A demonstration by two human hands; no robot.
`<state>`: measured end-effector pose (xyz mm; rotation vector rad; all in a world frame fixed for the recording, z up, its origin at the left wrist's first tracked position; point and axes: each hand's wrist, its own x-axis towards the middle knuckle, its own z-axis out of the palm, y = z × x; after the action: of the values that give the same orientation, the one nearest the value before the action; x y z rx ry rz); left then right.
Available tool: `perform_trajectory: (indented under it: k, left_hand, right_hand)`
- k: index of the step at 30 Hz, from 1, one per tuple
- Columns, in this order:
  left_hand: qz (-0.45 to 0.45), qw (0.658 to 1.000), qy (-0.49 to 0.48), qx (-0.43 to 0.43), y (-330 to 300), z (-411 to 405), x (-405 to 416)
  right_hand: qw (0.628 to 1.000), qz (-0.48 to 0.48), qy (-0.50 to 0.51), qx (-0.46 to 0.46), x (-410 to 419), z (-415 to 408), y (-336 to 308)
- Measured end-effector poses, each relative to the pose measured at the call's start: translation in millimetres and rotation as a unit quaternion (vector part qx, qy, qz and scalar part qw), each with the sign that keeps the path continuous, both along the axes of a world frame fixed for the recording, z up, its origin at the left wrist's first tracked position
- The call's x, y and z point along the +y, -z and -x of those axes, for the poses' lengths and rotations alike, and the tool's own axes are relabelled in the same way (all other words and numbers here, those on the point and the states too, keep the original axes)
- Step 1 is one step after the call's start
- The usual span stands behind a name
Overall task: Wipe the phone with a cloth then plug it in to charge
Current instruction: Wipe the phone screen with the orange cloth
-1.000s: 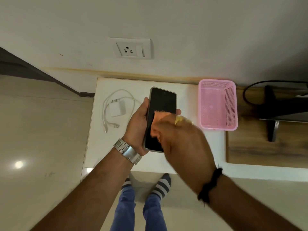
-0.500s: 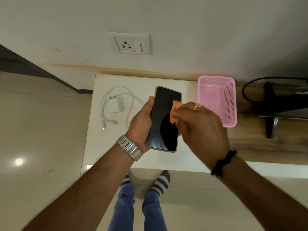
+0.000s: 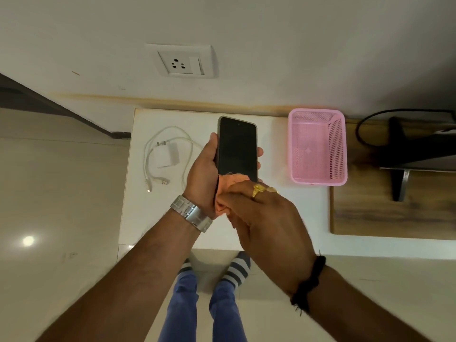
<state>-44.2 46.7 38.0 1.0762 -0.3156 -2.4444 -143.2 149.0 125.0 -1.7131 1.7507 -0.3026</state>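
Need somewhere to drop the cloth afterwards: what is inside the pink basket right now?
The pink basket looks empty: its mesh floor shows bare, with only a small diamond mark at the centre. The near wall hides the strip of floor just behind it.

Bare forearms: a silver metal-link watch (image 3: 192, 214) on the left wrist, a black thread band (image 3: 309, 282) on the right, 2 gold rings (image 3: 258, 189), blue jeans (image 3: 202, 307), grey-and-white striped socks (image 3: 234, 270).

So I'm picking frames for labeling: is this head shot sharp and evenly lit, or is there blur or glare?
Head view: sharp, both hands crisp, no motion blur; a bright glare spot on the floor at left; the right corner around the black stand is dim; wide-angle bending curves the white table edges.
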Motion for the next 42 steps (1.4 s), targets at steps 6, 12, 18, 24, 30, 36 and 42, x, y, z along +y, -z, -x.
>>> perform_trajectory:
  k: [6,12,18,24,30,36,42]
  left_hand:
    - [-0.023,0.999,-0.007,0.025,2,0,2]
    - [-0.03,0.999,0.028,0.022,3,10,19]
    - [-0.049,0.998,0.004,0.029,8,-2,-2]
    - [-0.046,0.998,0.022,0.036,10,-2,1]
    - [-0.011,0.998,0.049,0.027,11,2,-7]
    - [-0.03,0.999,0.012,0.022,17,-2,-12]
    - [-0.049,0.998,0.023,0.039,20,7,3]
  right_hand:
    - [0.992,0.117,0.05,-0.018,8,5,19]
    - [0.983,0.122,0.087,0.107,-91,40,5]
    - [0.988,0.13,0.086,0.016,-46,-4,15]
    - [0.986,0.129,0.046,0.093,-59,33,15]
    - [0.982,0.089,0.088,0.14,-93,53,22]
    - [0.998,0.034,0.022,0.057,-6,9,11]
    - [0.987,0.075,0.073,0.119,-62,44,19]
